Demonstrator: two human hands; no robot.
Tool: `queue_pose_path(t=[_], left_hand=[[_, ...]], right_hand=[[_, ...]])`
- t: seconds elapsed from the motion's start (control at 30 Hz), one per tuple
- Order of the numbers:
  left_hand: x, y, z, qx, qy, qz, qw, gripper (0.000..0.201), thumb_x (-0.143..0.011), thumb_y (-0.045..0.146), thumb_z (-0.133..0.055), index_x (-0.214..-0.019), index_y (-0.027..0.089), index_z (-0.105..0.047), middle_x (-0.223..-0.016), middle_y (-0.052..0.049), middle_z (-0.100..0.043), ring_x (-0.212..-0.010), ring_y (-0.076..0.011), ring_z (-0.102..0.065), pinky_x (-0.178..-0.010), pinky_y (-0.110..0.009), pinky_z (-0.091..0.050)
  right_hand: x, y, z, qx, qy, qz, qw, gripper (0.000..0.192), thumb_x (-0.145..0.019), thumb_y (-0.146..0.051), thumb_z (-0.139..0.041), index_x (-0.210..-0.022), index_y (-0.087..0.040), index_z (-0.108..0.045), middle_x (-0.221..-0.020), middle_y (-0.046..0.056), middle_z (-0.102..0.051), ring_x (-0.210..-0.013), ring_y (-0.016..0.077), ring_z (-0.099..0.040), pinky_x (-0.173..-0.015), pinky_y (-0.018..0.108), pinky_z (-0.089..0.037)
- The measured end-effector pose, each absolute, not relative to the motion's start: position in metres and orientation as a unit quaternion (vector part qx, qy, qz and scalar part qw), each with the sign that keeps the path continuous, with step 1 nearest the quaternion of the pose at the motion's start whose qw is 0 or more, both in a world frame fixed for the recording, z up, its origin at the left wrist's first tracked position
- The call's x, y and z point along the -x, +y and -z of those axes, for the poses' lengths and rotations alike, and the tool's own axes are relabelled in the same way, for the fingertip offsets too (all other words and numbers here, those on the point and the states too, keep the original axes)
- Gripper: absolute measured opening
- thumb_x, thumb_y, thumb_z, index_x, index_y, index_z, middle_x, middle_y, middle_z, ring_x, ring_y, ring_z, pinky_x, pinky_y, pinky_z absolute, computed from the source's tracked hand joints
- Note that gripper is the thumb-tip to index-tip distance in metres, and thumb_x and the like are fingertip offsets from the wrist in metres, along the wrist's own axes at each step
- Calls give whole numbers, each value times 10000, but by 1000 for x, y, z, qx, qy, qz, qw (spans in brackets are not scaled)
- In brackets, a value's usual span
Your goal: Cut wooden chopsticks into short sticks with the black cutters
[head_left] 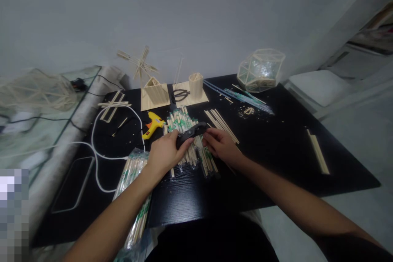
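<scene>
My left hand [164, 149] is closed round one end of a long black object [194, 131]; its kind is not clear. My right hand [221, 145] is pinched at the object's far end, fingers closed. Below both hands lies a spread of wooden chopsticks [176, 125], many in clear wrappers with green print. A yellow glue gun [152, 125] rests just left of that pile. Bare sticks [222, 125] lie beyond my right hand.
A wrapped chopstick bundle [135, 196] lies by my left forearm, near a looping white cable [95, 153]. A stick windmill [155, 90], a stick cup [195, 84] and a geometric frame [262, 69] stand along the back of the black table [276, 147]. Wood scraps [249, 110] lie at right.
</scene>
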State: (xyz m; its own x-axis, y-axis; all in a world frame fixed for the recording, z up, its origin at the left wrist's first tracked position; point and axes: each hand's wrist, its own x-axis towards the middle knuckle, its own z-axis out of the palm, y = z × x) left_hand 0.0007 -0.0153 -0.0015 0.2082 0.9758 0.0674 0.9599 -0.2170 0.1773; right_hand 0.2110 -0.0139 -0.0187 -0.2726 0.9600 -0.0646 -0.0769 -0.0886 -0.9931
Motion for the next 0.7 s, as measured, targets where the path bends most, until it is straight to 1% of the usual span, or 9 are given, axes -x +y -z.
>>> queue_pose_path(t=[0.13, 0.33, 0.43, 0.53, 0.63, 0.7], left_hand=[[0, -16, 2, -776, 622, -90, 53, 521, -979, 669, -384, -949, 195, -599, -873, -116, -720, -762, -288, -691, -630, -342, -422], [0, -15, 4, -774, 624, -95, 50, 531, -974, 676, -386, -959, 191, -600, -889, -122, -714, -788, -293, -688, -647, -347, -424], [2, -13, 4, -771, 626, -113, 33, 532, -976, 674, -383, -969, 189, -601, -921, -128, -710, -833, -299, -683, -672, -350, -432], [6, -10, 1, -754, 641, -139, 20, 515, -986, 658, -370, -960, 193, -589, -924, -117, -704, -864, -299, -676, -684, -343, -429], [9, -9, -1, -735, 656, -165, 46, 493, -988, 644, -377, -904, 203, -579, -833, -84, -683, -805, -282, -663, -666, -330, -410], [10, -9, -1, -728, 653, -189, 91, 488, -993, 628, -374, -840, 210, -575, -733, -51, -646, -731, -253, -639, -650, -319, -396]], right_hand=[[-211, -12, 22, 416, -519, -608, 434, 398, -902, -559, -641, -764, -192, -575, -576, -52, -514, -374, 51, -352, -348, 199, -231], [-211, -11, 25, 411, -502, -625, 435, 379, -895, -538, -657, -782, -184, -582, -632, -47, -548, -364, 33, -342, -327, 187, -215], [-212, -10, 28, 399, -486, -645, 433, 350, -886, -520, -672, -904, -173, -631, -671, -45, -578, -367, 25, -344, -328, 179, -220], [-212, -8, 33, 376, -479, -661, 438, 390, -887, -488, -677, -1112, -170, -655, -663, -63, -574, -362, 25, -346, -327, 172, -223], [-212, -8, 36, 358, -486, -668, 435, 438, -919, -458, -650, -1266, -192, -615, -675, -72, -579, -356, 24, -356, -327, 168, -235], [-214, -7, 34, 351, -496, -669, 428, 440, -929, -460, -637, -1281, -199, -597, -683, -72, -585, -355, 32, -381, -325, 171, -267]])
